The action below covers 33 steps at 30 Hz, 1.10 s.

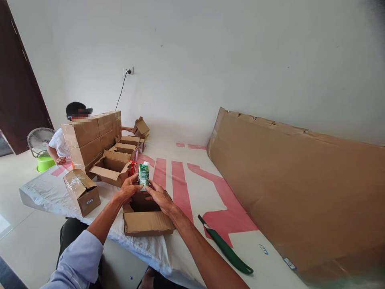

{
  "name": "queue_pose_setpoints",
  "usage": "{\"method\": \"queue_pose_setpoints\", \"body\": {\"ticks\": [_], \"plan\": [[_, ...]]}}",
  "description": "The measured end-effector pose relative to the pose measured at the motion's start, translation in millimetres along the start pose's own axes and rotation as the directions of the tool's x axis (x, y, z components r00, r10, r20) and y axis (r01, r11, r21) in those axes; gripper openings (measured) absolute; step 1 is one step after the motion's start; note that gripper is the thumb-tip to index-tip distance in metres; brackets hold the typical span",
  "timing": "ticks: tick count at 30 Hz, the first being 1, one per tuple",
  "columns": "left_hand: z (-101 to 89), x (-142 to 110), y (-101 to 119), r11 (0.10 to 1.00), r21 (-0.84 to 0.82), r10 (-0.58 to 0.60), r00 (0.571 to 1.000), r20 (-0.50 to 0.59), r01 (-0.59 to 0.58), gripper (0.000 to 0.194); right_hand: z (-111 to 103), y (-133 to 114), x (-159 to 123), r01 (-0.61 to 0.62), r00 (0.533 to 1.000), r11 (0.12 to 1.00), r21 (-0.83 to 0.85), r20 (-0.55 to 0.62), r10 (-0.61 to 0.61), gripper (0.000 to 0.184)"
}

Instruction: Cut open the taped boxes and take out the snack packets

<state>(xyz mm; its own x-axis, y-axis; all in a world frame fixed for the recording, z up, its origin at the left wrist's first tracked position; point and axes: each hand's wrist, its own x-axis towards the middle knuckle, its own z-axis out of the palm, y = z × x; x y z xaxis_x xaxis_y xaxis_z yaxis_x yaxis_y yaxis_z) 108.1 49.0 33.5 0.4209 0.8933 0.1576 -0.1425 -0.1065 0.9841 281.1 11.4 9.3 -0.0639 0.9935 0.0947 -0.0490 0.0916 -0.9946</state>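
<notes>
A small green drink carton with a white cap stands upright between my two hands, its printed face toward me. My left hand grips its left side, and my right hand has its fingers on the lower right side. Directly below them is an open cardboard box with its near flap folded toward me; its inside is dark and partly hidden by my hands. Just behind my left hand, a red packet shows at the edge of another open box.
A green-handled knife lies to the right on the red-printed white cloth. Stacked boxes and a taped box are at left, with a person behind. A large cardboard sheet leans against the wall.
</notes>
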Motion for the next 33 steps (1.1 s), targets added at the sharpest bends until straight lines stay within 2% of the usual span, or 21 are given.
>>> {"method": "queue_pose_setpoints", "body": {"ticks": [3, 6, 7, 9, 10, 11, 12, 14, 16, 17, 20, 23, 25, 29, 31, 33], "plan": [[1.9, 1.5, 0.5, 0.999, -0.014, 0.032, 0.999, 0.028, -0.032, 0.074, 1.7, -2.1, -2.4, 0.027, 1.0, 0.999, -0.022, 0.001, -0.027, 0.057], [5.6, -4.3, 6.1, 0.99, 0.02, 0.137, 0.988, 0.077, -0.138, 0.08, 1.8, -5.6, -9.4, 0.091, 0.996, 0.995, -0.036, 0.005, -0.091, 0.06], [7.6, -10.3, 9.1, 0.98, 0.089, 0.172, 0.981, 0.092, -0.18, 0.081, 0.4, -7.2, -12.7, 0.142, 0.99, 0.989, -0.044, -0.009, -0.143, 0.059], [13.6, -29.9, 15.6, 0.908, 0.349, 0.197, 0.971, 0.138, -0.234, 0.077, -6.1, -11.7, -19.2, 0.272, 0.957, 0.959, -0.075, -0.081, -0.278, 0.056], [17.9, -42.7, 18.3, 0.82, 0.518, 0.176, 0.969, 0.173, -0.242, 0.073, -11.3, -14.6, -21.9, 0.333, 0.93, 0.938, -0.098, -0.13, -0.344, 0.056], [23.1, -56.5, 20.5, 0.694, 0.675, 0.121, 0.965, 0.234, -0.251, 0.068, -17.9, -18.1, -24.0, 0.378, 0.902, 0.918, -0.122, -0.176, -0.395, 0.055], [28.8, -70.0, 22.0, 0.563, 0.782, 0.025, 0.951, 0.307, -0.267, 0.065, -25.5, -21.9, -25.2, 0.403, 0.88, 0.904, -0.143, -0.211, -0.426, 0.055], [39.9, -92.5, 23.7, 0.335, 0.889, -0.205, 0.897, 0.392, -0.312, 0.061, -43.0, -29.6, -25.1, 0.414, 0.859, 0.893, -0.178, -0.248, -0.448, 0.056], [46.3, -104.3, 25.2, 0.16, 0.929, -0.368, 0.853, 0.369, -0.333, 0.044, -61.5, -35.0, -21.8, 0.392, 0.863, 0.893, -0.221, -0.247, -0.44, 0.057], [46.2, -105.8, 26.6, 0.086, 0.937, -0.406, 0.847, 0.342, -0.337, 0.035, -70.3, -35.9, -19.3, 0.373, 0.872, 0.895, -0.245, -0.238, -0.429, 0.058], [29.4, -98.8, 33.7, -0.071, 0.924, -0.398, 0.86, 0.319, -0.375, 0.028, -91.5, -28.6, -9.9, 0.29, 0.923, 0.908, -0.304, -0.163, -0.349, 0.062], [-5.6, -88.0, 42.1, -0.172, 0.887, -0.363, 0.864, 0.349, -0.43, 0.027, -100.2, -7.2, -0.4, 0.162, 0.98, 0.929, -0.332, -0.054, -0.19, 0.064], [-30.2, -84.8, 45.8, -0.214, 0.868, -0.367, 0.86, 0.354, -0.449, 0.026, -97.7, 11.3, 5.1, 0.086, 0.996, 0.933, -0.349, 0.022, -0.084, 0.062], [-62.5, -91.1, 48.9, -0.234, 0.859, -0.382, 0.856, 0.35, -0.455, 0.025, -78.2, 44.6, 13.9, 0.05, 0.984, 0.928, -0.368, 0.178, 0.017, 0.055], [-69.1, -97.5, 51.9, -0.23, 0.868, -0.394, 0.857, 0.331, -0.441, 0.027, -65.6, 56.2, 18.2, 0.063, 0.969, 0.929, -0.366, 0.244, 0.03, 0.048], [-73.5, -100.7, 59.0, -0.175, 0.878, -0.398, 0.848, 0.351, -0.445, 0.029, -53.9, 65.1, 23.2, 0.077, 0.958, 0.931, -0.358, 0.285, 0.03, 0.044]]}}
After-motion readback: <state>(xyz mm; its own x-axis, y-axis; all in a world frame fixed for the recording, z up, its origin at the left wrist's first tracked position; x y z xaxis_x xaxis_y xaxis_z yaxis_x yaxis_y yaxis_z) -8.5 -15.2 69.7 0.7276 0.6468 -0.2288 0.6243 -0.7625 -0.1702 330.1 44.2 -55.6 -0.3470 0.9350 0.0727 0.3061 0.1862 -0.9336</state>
